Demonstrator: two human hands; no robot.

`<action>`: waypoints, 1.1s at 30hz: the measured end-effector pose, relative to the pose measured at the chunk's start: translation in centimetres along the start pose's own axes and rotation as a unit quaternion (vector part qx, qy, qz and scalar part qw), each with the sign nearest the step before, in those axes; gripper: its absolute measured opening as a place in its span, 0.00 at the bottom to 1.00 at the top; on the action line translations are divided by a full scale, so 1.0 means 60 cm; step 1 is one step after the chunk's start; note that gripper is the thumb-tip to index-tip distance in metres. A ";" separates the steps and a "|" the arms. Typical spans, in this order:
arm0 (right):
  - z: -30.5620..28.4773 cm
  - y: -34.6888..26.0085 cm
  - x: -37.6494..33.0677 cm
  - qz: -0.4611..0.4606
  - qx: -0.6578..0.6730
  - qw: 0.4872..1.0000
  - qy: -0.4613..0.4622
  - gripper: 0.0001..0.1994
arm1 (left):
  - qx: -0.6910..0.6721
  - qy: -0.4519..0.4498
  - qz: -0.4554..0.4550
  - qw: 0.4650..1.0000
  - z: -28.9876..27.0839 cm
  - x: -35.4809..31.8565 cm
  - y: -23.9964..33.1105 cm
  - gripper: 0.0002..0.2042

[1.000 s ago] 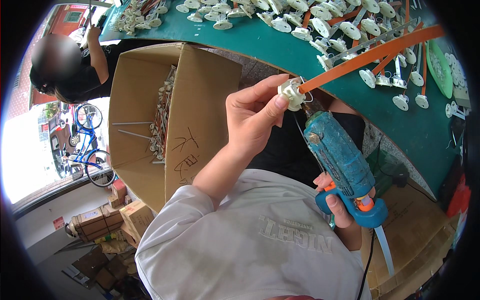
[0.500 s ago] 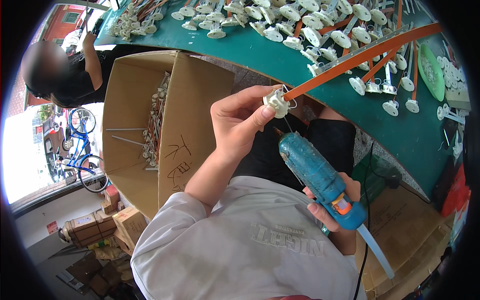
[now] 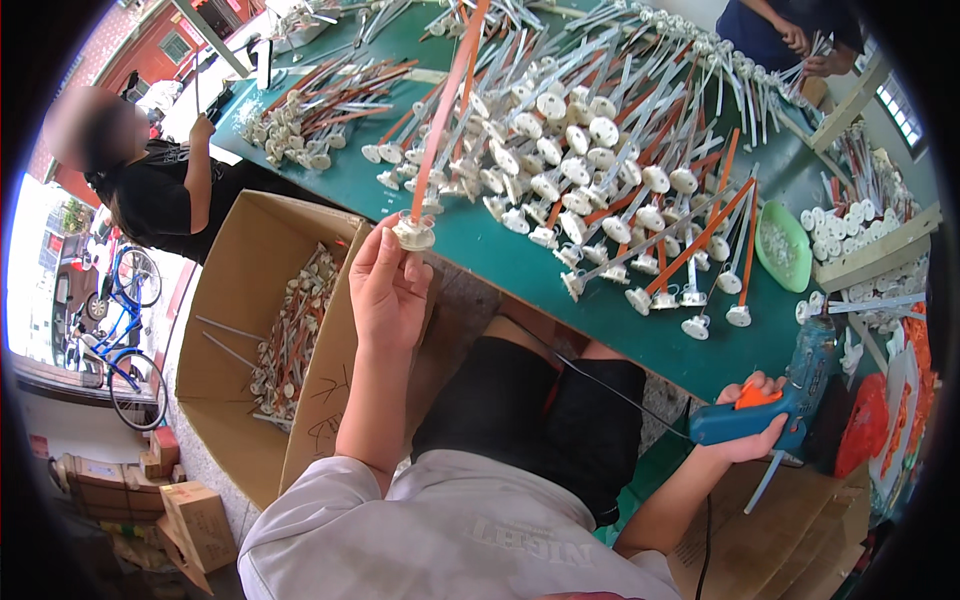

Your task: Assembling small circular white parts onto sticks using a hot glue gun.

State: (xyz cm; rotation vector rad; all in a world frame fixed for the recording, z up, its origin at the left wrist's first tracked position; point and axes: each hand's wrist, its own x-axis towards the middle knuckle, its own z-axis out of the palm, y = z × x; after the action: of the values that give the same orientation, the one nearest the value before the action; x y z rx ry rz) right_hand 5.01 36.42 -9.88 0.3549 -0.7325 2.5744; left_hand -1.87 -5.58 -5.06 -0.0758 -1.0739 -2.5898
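Observation:
A round white plastic fitting [image 3: 414,235] is pinched between the fingertips of my left hand [image 3: 385,300]. From it a long orange strip [image 3: 445,125] stands up over the table's edge. My right hand [image 3: 745,445] is wrapped round the handle of a blue glue gun [image 3: 805,375] at the table's right end. Its trigger is orange, its nozzle points upward, and a pale glue stick [image 3: 765,482] hangs out of its back end. The gun is well apart from the fitting. Many similar white fittings with orange or grey strips [image 3: 600,190] cover the green table [image 3: 480,260].
An open carton [image 3: 325,350] of stripped fittings stands by my left arm. A green tray [image 3: 783,245] lies near the glue gun. The gun's black cable [image 3: 620,395] crosses my lap. One person [image 3: 170,190] is at the left, another person's hands [image 3: 815,55] at the far right.
My hands have moved apart: the left carried the fitting left, its strip now upright. The right took the glue gun from beneath the fitting to the table's right end. The view shows more table.

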 end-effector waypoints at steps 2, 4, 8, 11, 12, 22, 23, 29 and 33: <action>-0.042 -0.011 0.038 -0.024 0.010 1.000 0.003 0.19 | 0.033 0.050 0.036 0.998 0.011 0.031 0.000 0.13; -0.062 -0.015 0.059 -0.045 -0.035 0.995 0.082 0.16 | 0.099 0.057 0.061 0.992 0.029 0.067 0.000 0.14; -0.078 -0.018 0.079 -0.030 -0.052 0.981 0.184 0.15 | 0.305 0.064 0.118 0.943 0.067 0.158 -0.015 0.17; -0.063 -0.013 0.077 -0.008 -0.074 0.977 0.200 0.15 | 0.468 0.095 0.195 0.857 0.055 0.261 -0.065 0.20; -0.057 -0.010 0.077 -0.006 -0.088 0.972 0.217 0.15 | 0.517 0.125 0.207 0.821 0.066 0.279 -0.078 0.20; -0.043 -0.007 0.079 -0.011 -0.089 0.960 0.264 0.15 | 0.702 0.112 0.182 0.679 0.140 0.295 -0.104 0.19; -0.040 -0.006 0.080 -0.010 -0.090 0.960 0.264 0.15 | 0.727 0.094 0.168 0.659 0.141 0.293 -0.104 0.19; -0.043 -0.008 0.080 -0.002 -0.097 0.960 0.262 0.15 | 0.752 0.045 0.193 0.629 0.116 0.309 -0.103 0.21; -0.056 -0.009 0.076 -0.002 -0.080 0.969 0.236 0.14 | 0.760 0.017 0.244 0.602 0.111 0.310 -0.043 0.21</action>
State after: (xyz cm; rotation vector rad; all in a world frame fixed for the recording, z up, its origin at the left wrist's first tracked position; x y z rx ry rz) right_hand 0.90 40.22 -10.80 -0.2995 -0.7451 2.4319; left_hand -20.79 -4.53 1.19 0.0897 -2.3564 -0.5708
